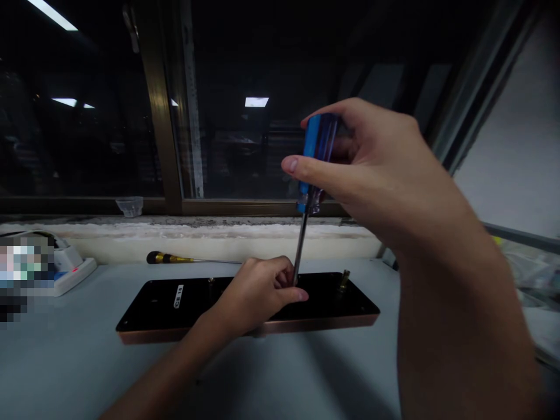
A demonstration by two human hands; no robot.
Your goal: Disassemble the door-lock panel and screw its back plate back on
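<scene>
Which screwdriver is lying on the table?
The yellow-and-black one, lying behind the long black panel. The other, the blue-handled one, is up in the right hand.

The screwdriver handle (315,154) is showing bright blue beside clear, purplish plastic, above a silvery-grey shaft (300,248). The long panel (192,309) is wearing glossy black on top and coppery brown along its edge, with a white label (179,296) bearing black characters. Behind it, another screwdriver (172,258) is pairing yellow with black, and the tabletop (65,356) is looking pale grey-blue.
</scene>
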